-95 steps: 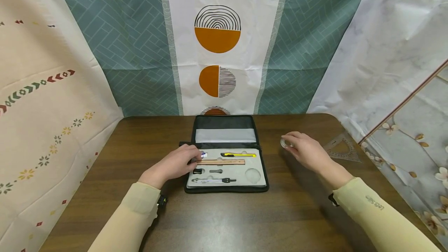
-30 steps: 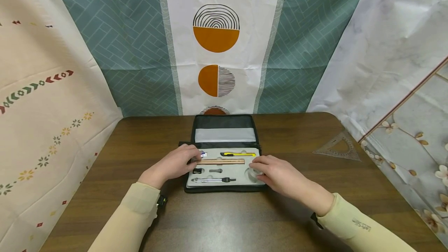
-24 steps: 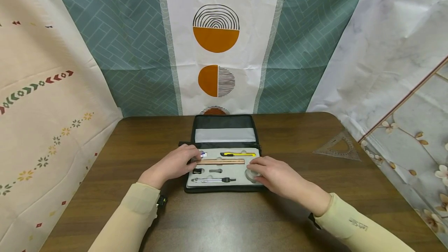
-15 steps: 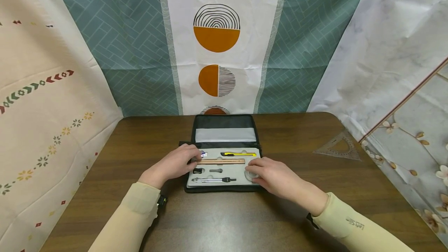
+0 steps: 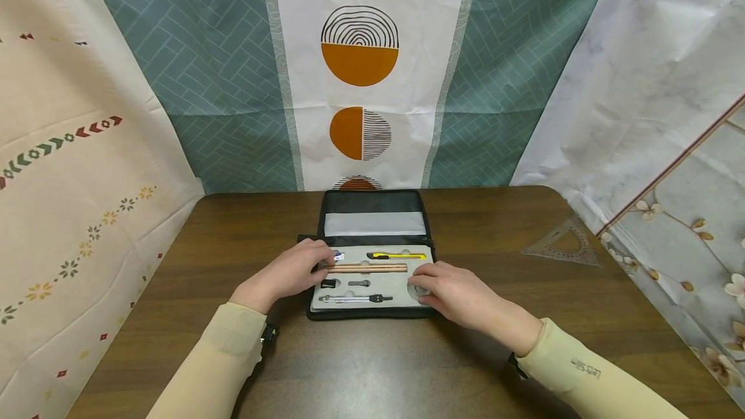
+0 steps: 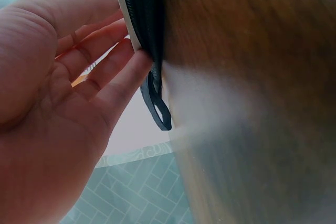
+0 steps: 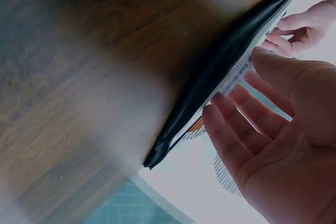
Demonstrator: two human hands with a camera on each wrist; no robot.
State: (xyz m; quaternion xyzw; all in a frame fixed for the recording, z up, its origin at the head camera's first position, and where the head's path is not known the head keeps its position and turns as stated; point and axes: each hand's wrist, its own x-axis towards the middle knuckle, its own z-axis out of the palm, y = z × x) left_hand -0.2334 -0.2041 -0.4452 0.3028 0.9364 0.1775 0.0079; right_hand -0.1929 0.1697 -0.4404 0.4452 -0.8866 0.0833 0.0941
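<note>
A black zip case (image 5: 372, 202) lies unfolded on the table, with a pale grey insert (image 5: 396, 286) in its near half. My right hand (image 5: 465, 293) pinches a roll of clear tape (image 5: 416, 290) between thumb and fingers, down at the round recess on the insert's right. Printed lettering shows along the tape's edge in the right wrist view. At the case's left side, my left hand (image 5: 291, 271) rests with relaxed fingers on the edge, over the ends of wooden pencils (image 5: 369, 268). The fingertips (image 6: 140, 61) touch the rim beside the zip pull (image 6: 160, 111).
The insert also holds a yellow cutter knife (image 5: 397, 256), a partly covered eraser (image 5: 339, 256), a black sharpener (image 5: 328, 283), a small grey piece (image 5: 358, 283) and a compass (image 5: 356, 299). A clear triangular ruler (image 5: 563, 247) lies at the table's right.
My right hand has carried the tape roll left from the table beside the case to the recess, and has settled there over the last half second. The left hand stays put.
</note>
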